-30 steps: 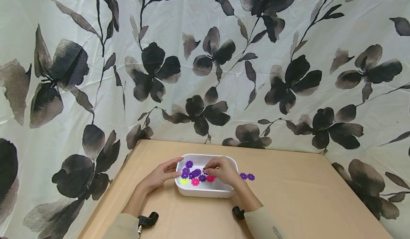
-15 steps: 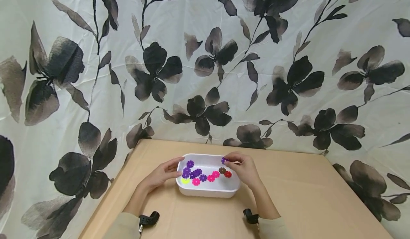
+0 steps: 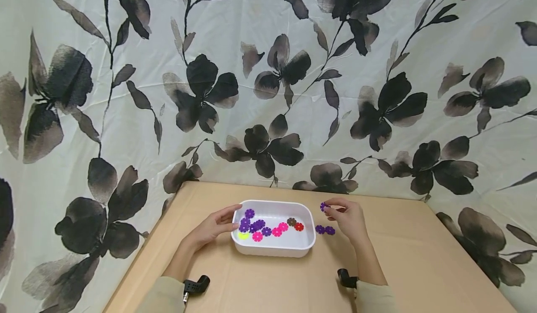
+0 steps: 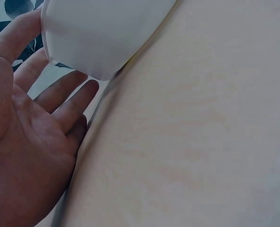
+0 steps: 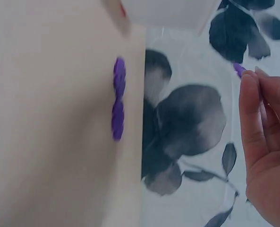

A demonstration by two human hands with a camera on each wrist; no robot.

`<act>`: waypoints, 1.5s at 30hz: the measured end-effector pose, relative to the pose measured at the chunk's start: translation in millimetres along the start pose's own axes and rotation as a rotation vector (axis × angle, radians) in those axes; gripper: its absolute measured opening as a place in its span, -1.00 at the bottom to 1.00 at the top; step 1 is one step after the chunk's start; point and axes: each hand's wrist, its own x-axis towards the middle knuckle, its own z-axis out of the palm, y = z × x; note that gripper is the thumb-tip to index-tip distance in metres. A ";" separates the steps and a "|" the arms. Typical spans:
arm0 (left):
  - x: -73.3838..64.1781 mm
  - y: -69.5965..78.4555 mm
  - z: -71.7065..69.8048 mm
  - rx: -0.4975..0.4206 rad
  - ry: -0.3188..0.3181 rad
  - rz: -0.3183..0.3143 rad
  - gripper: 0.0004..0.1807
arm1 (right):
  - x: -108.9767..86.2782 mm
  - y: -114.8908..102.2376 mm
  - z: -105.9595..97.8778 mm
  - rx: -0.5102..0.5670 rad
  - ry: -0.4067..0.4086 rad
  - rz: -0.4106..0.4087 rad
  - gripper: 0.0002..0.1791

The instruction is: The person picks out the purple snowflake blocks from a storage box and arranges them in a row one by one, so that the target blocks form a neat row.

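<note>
A white plastic tray (image 3: 274,250) holds several small flower-shaped plastic discs: purple ones (image 3: 244,226), pink ones (image 3: 277,232), a yellow (image 3: 243,235), a brown (image 3: 291,221) and a red one (image 3: 299,227). At the tray's left end my left hand (image 3: 214,226) rests with fingers spread, thumb and fingertips at its rim and wall; the left wrist view shows the fingers (image 4: 76,104) loosely extended beside it. Right of the tray, my right hand (image 3: 350,217) pinches a purple flower-shaped disc (image 3: 323,206) between thumb and fingertips, raised above the table. The fingers partly cover that disc.
Two purple discs (image 3: 325,230) lie side by side on the tan table (image 3: 402,257), just right of the tray and below my right hand. A floral cloth (image 3: 268,70) hangs behind the table's far edge. Each wrist carries a black camera (image 3: 197,285).
My right hand has lifted a purple disc out of the tray and carried it rightward past the tray's right end, uncovering the two discs on the table. The left hand stays at the tray.
</note>
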 end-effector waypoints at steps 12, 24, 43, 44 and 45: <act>-3.7 -1.0 -2.3 -0.008 -0.021 0.005 -0.24 | -3.9 30.5 -21.5 -0.170 -0.003 0.076 -0.84; -7.0 1.1 -6.2 -0.008 -0.029 0.010 -0.23 | -16.9 53.9 -30.4 -0.168 -0.117 0.228 -0.89; -8.7 -0.7 -7.3 -0.016 -0.041 0.007 -0.24 | -22.5 50.2 -28.1 -0.284 -0.092 0.144 -0.75; -8.7 -0.8 -7.4 -0.019 -0.042 0.007 -0.23 | -21.6 47.2 -26.3 -0.275 -0.075 0.131 -0.74; -8.8 -0.7 -7.4 -0.020 -0.042 0.006 -0.23 | -20.1 44.0 -24.0 -0.254 -0.059 0.115 -0.73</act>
